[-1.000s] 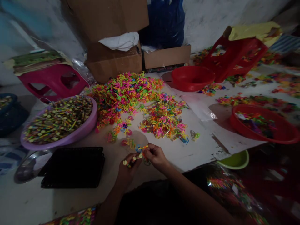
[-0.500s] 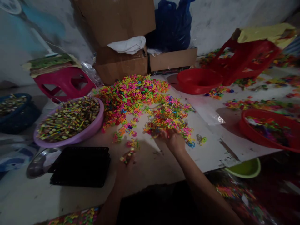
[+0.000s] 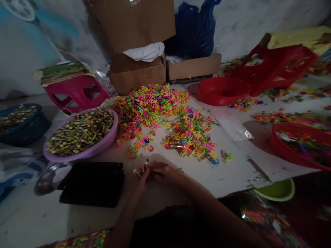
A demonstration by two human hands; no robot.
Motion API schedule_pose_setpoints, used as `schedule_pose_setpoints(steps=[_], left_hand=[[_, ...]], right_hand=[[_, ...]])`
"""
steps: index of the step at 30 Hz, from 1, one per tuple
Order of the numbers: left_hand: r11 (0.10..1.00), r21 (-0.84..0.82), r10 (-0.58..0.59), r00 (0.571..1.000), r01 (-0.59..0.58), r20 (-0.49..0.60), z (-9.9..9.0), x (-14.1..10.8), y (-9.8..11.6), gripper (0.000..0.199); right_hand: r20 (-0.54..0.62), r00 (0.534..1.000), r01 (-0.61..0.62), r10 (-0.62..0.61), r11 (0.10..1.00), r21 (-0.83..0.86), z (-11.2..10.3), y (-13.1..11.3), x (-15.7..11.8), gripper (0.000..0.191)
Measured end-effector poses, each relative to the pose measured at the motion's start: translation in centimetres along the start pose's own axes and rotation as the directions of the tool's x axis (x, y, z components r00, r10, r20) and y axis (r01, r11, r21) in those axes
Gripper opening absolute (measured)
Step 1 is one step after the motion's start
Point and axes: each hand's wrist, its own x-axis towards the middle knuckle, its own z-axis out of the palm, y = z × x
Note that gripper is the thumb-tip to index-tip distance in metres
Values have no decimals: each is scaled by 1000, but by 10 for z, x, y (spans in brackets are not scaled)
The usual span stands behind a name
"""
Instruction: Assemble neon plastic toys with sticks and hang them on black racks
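Note:
My left hand (image 3: 141, 182) is closed around several small patterned sticks with pale ends (image 3: 139, 172), held low over the table. Right beside it, my right hand (image 3: 167, 173) has its fingers drawn together at the left hand's fingertips. A reddish bit shows by those fingers, too dim and blurred to name. Beyond both hands lies a heap of small bright plastic pieces (image 3: 152, 103), with a smaller pile (image 3: 191, 131) nearer on the right. Several loose plastic pieces (image 3: 142, 143) are scattered just ahead of my left hand.
On the left stand a purple basin (image 3: 115, 132) full of patterned sticks, a black tray (image 3: 91, 184) and a metal bowl (image 3: 42, 182). Red basins (image 3: 222, 100) and a red stool (image 3: 279, 72) are on the right. Cardboard boxes (image 3: 139, 77) line the back.
My right hand has moved left and nearer, from the smaller pile to my left hand. My left hand keeps its sticks. The view has shifted slightly.

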Motion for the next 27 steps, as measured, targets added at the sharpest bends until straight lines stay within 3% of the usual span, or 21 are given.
schedule_pose_setpoints(steps=[3, 5, 8, 9, 11, 12, 13, 16, 23, 27], left_hand=[[988, -127, -78, 993, 89, 90, 10, -2, 2, 36], [937, -244, -210, 961, 250, 178, 12, -4, 7, 29], [837, -313, -366, 884, 450, 292, 11, -6, 18, 27], [853, -289, -360, 890, 435, 279, 11, -8, 20, 28], [923, -202, -280, 932, 327, 230, 13, -12, 24, 32], [955, -151, -218, 950, 255, 223, 14, -14, 25, 34], [977, -98, -160, 958, 188, 237, 16, -17, 26, 36], [998, 31, -65, 949, 58, 308, 21, -25, 29, 43], [969, 220, 45, 950, -116, 308, 19, -31, 45, 35], [976, 203, 21, 961, -80, 277, 21, -32, 47, 35]], right_hand=[[-77, 994, 91, -82, 988, 121, -17, -6, -14, 44], [-120, 990, 89, -76, 990, 112, -26, -7, -21, 44], [-188, 979, -47, 80, 984, 175, -30, -4, -24, 20], [-252, 949, -126, 187, 962, 242, -28, -3, -23, 25], [-372, 822, -255, 430, 864, 434, -23, -3, -19, 36], [-381, 756, -285, 532, 792, 539, -19, -4, -17, 37], [-348, 719, -295, 602, 717, 632, -15, -5, -14, 37], [-213, 732, -292, 648, 580, 761, -4, -8, -7, 35], [-305, 759, -305, 575, 728, 613, -4, -10, -13, 30], [-350, 729, -315, 589, 741, 593, -9, -16, -16, 30]])
